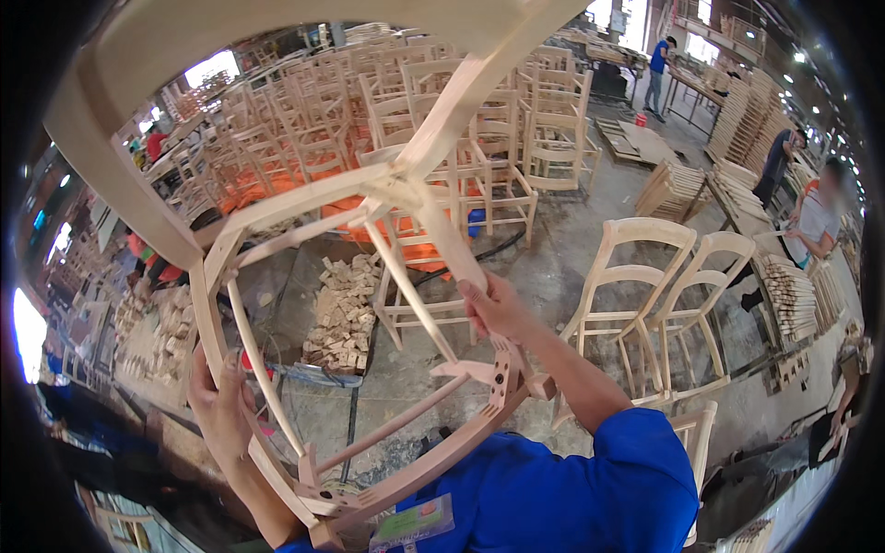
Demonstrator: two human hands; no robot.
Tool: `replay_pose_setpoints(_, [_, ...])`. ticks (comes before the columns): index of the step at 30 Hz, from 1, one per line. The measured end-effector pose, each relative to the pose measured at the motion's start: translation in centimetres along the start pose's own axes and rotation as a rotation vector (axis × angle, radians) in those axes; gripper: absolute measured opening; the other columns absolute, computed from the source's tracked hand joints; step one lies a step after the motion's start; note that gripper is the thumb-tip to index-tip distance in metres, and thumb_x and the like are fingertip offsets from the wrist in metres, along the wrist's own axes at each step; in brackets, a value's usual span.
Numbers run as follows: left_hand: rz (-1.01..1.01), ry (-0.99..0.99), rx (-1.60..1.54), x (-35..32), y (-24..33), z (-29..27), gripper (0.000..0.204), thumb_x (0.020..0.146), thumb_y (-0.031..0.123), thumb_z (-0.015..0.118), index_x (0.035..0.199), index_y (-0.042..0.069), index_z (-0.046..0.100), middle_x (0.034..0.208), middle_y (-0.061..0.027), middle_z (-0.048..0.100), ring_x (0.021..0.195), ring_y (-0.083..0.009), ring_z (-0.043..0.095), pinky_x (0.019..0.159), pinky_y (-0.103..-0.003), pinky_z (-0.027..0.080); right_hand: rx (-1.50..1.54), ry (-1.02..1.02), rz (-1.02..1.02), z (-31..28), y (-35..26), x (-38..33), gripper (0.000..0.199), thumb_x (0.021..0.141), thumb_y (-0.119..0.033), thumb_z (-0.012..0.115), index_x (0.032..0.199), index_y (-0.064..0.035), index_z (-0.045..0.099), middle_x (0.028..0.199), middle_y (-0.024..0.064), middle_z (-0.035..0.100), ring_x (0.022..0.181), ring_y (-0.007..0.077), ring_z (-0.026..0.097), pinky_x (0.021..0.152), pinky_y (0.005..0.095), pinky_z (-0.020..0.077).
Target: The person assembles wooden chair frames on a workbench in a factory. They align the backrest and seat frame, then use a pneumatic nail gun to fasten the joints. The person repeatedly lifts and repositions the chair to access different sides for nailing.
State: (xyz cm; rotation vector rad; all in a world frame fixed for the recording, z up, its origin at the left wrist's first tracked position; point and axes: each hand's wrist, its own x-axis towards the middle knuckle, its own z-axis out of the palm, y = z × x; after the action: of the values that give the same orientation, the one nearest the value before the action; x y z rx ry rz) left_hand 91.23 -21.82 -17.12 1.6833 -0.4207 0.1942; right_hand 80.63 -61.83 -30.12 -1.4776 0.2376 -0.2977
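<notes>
Both hands grip an unfinished pale wooden chair frame (369, 230), raised overhead and tilted: left hand (217, 405) clenched on 1 leg, right hand (493, 309) on the opposite leg, balancing its weight above the concrete floor (572, 258).

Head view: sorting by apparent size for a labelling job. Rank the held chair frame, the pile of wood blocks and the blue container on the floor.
1. chair frame, largest, though nearness to the camera inflates it.
2. pile of wood blocks.
3. blue container, smallest, partly hidden.
</notes>
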Motion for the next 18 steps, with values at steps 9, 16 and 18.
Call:
replay_pose_setpoints(9, [0.097, -0.244, -0.155, 16.0, -1.1, 17.8, 0.031, 0.108, 0.029, 0.063, 0.124, 0.004, 0.058, 0.076, 0.0017, 0.053, 0.053, -0.0046, 0.049, 0.047, -0.020, 0.037, -0.262, 0.413, -0.113, -14.0, -6.8, 5.7, 0.034, 0.111, -0.037, 0.059, 0.116, -0.0034, 0.057, 0.076, 0.0012, 0.060, 0.051, 0.0096, 0.056, 0.044, 0.0274, 0.0468])
replay_pose_setpoints(16, [0.137, -0.368, -0.374, 23.9, -0.5, 34.9, 0.029, 0.109, 0.025, 0.063, 0.128, 0.004, 0.058, 0.080, -0.0004, 0.056, 0.058, -0.0061, 0.052, 0.051, -0.021, 0.042, -0.309, 0.550, -0.226, -27.2, -11.0, 10.5, 0.048, 0.111, -0.039, 0.058, 0.141, -0.0018, 0.056, 0.078, 0.0017, 0.060, 0.053, 0.0092, 0.054, 0.047, 0.0267, 0.0476])
replay_pose_setpoints(18, [0.155, -0.380, -0.382, 26.1, 0.2, 39.4, 0.028, 0.109, 0.024, 0.063, 0.129, 0.004, 0.059, 0.081, -0.0008, 0.057, 0.060, -0.0065, 0.052, 0.053, -0.021, 0.043, -0.338, 0.563, -0.222, -31.2, -12.3, 12.5, 0.050, 0.111, -0.040, 0.057, 0.144, -0.0026, 0.055, 0.078, 0.0018, 0.059, 0.054, 0.0089, 0.054, 0.048, 0.0265, 0.0479])
